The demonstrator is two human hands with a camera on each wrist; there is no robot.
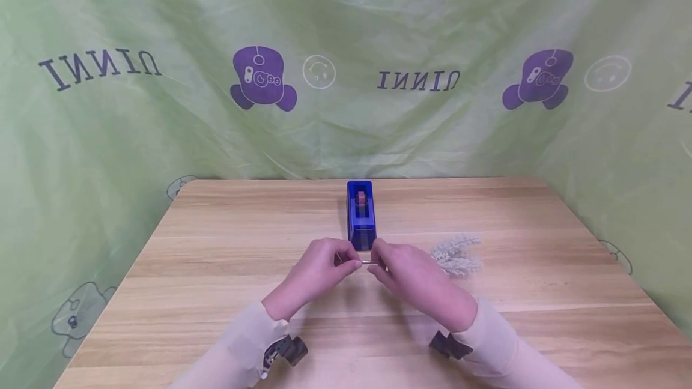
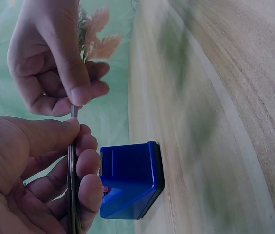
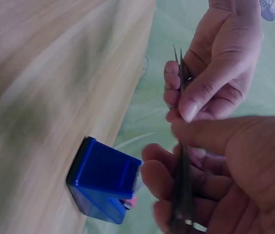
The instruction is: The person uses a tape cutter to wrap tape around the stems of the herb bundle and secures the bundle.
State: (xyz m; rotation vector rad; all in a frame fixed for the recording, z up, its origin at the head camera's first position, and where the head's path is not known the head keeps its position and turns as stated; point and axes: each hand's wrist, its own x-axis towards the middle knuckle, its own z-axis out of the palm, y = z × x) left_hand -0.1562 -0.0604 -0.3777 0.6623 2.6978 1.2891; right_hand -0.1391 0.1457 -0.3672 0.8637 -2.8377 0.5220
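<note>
A thin bundle of dried flower stems runs through both hands. My left hand pinches it between thumb and fingers, and the bare stem ends stick out past that hand in the right wrist view. My right hand grips the same stems nearer the fluffy flower heads, which show beyond it on the right. Between the two thumbs a short, shiny pale band shows around the stems. The hands are close together, fingertips almost meeting, above the table.
A blue tape dispenser with a pink core stands on the wooden table just beyond the hands. A green printed cloth hangs behind the table and along its sides. Each wrist wears a small black camera.
</note>
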